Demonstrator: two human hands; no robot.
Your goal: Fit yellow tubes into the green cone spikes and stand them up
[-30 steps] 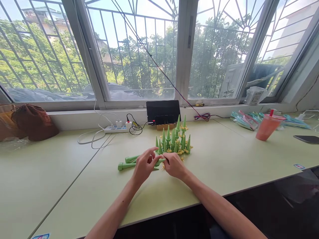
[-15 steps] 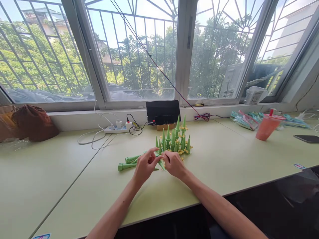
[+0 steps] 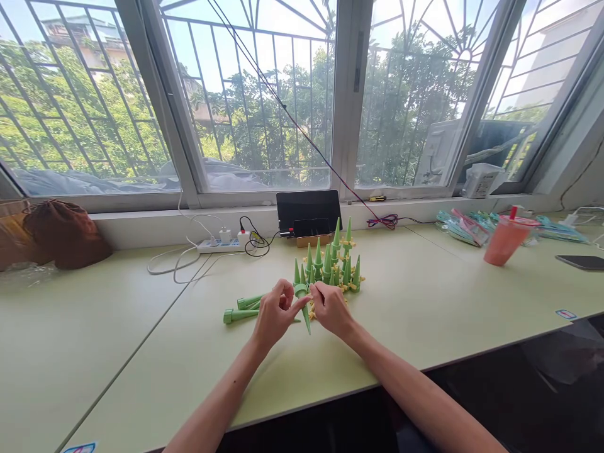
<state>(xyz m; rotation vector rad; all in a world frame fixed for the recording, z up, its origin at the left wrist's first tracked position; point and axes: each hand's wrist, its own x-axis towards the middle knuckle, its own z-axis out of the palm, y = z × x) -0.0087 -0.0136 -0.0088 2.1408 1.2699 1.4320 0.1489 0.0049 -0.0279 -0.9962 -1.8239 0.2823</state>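
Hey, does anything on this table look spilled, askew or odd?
No spill or damage shows. The cup at the right appears to lean, perhaps from lens distortion. A few spikes lie beside the left hand, while the cluster stands upright.

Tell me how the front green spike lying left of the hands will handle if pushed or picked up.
The green spike would probably swing in an arc, since it tapers from a wide cap. It is likely stiff, judging by its straight body. It looks like plastic, so I'd expect it to be light.
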